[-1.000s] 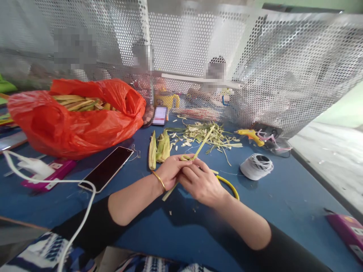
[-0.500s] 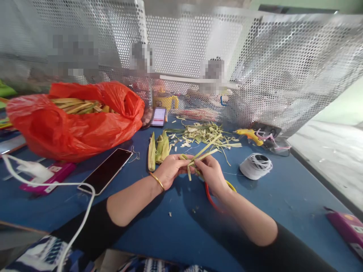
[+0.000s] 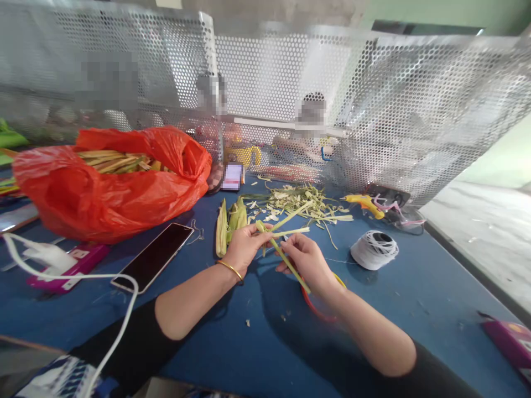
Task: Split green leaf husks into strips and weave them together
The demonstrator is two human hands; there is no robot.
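My left hand (image 3: 244,246) pinches a small bundle of folded, pale green leaf strips (image 3: 286,218), whose loose ends stick out to the upper right. One longer strip (image 3: 296,273) slants down from the bundle across the fingers of my right hand (image 3: 305,257). Those fingers are bent and closed around that strip; a small pale bit shows at their tips. Beneath my right wrist lies a ring with a red and yellow edge (image 3: 319,315), partly hidden. Two folded husk-like leaf pieces (image 3: 222,228) lie just beyond my left hand.
A red plastic bag (image 3: 120,204) of leaf strips stands left, behind a phone (image 3: 155,257) and a purple power strip (image 3: 78,265) with a white cable. Leaf scraps (image 3: 301,202), a yellow glue gun (image 3: 365,204) and a white thread spool (image 3: 374,250) lie ahead. People sit behind a perforated screen (image 3: 277,77).
My right hand has drawn slightly away from my left. One strip now points down to the right across its fingers. My left hand keeps the bundle.
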